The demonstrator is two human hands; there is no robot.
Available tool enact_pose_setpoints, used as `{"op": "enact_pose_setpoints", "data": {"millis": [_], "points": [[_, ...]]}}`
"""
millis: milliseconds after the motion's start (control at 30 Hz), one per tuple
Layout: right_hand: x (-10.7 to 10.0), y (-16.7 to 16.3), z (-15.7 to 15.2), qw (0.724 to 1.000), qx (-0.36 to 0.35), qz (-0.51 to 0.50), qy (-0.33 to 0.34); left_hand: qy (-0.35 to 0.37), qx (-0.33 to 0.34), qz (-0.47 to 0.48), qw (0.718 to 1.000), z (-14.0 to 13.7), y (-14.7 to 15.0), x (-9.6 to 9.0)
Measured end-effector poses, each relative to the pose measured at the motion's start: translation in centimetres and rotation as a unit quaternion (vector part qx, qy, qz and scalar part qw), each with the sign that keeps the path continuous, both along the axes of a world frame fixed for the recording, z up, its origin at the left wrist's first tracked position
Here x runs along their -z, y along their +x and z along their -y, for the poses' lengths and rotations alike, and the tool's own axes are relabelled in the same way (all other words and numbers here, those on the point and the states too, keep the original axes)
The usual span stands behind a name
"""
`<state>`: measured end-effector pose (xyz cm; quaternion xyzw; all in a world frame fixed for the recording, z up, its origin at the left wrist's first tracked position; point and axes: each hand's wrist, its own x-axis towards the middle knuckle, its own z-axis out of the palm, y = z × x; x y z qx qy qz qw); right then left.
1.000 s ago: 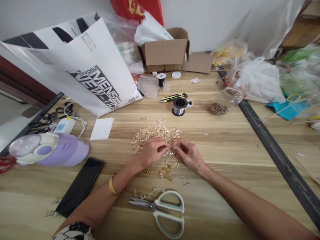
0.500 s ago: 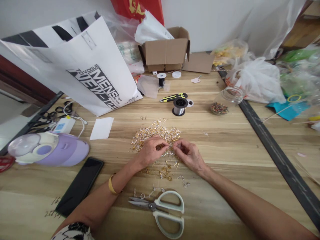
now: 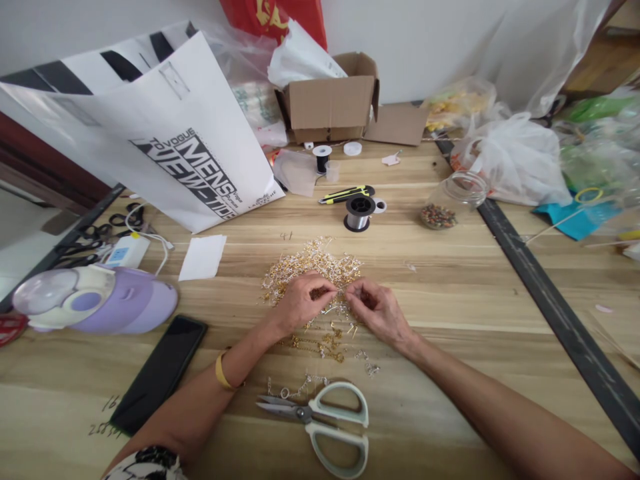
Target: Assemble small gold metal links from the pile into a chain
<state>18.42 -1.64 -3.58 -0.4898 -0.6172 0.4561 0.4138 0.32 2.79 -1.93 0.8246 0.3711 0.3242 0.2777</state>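
In the middle of the frame we have a heap of small gold and silver jewelry pieces (image 3: pixel 313 257), our left hand (image 3: pixel 303 300) and right hand (image 3: pixel 381 312) close together at its lower part, fingertips pinched, on what we cannot tell. Below lie gold chains (image 3: pixel 326 346) and, at bottom centre, scissors (image 3: pixel 301 413); above stands a wire spool (image 3: pixel 359 221).

Soft, diffuse light casts faint shadows, with stretching toward the edges.
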Motion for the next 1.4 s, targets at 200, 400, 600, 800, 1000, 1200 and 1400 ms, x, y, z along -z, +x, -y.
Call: {"op": "enact_pose_setpoints", "data": {"millis": [200,400,600,800,1000,1200,1400], "points": [[0.19,0.03,-0.03,1.000,-0.001,0.004,-0.001,0.000,0.000,-0.012,1.000,0.05,0.05,-0.11],[0.29,0.00,-0.05,1.000,-0.003,-0.004,0.001,0.002,0.001,-0.010,1.000,0.12,0.14,-0.11],[0.21,-0.03,-0.09,1.000,-0.004,-0.003,-0.002,0.007,0.001,-0.003,1.000,0.17,0.17,-0.13],[0.33,0.01,-0.05,1.000,-0.003,0.000,-0.001,0.010,0.006,-0.013,1.000,0.32,0.27,-0.45],[0.09,0.06,-0.06,1.000,-0.001,0.008,0.001,0.015,0.016,-0.009,1.000,0.43,0.32,-0.73],[0.20,0.01,-0.03,0.999,-0.007,-0.018,-0.027,0.012,0.018,-0.008,1.000,0.45,0.32,-0.46],[0.51,0.00,-0.07,0.999,-0.014,-0.029,-0.031,0.022,0.037,-0.014,0.999,0.49,0.31,-0.24]]}}
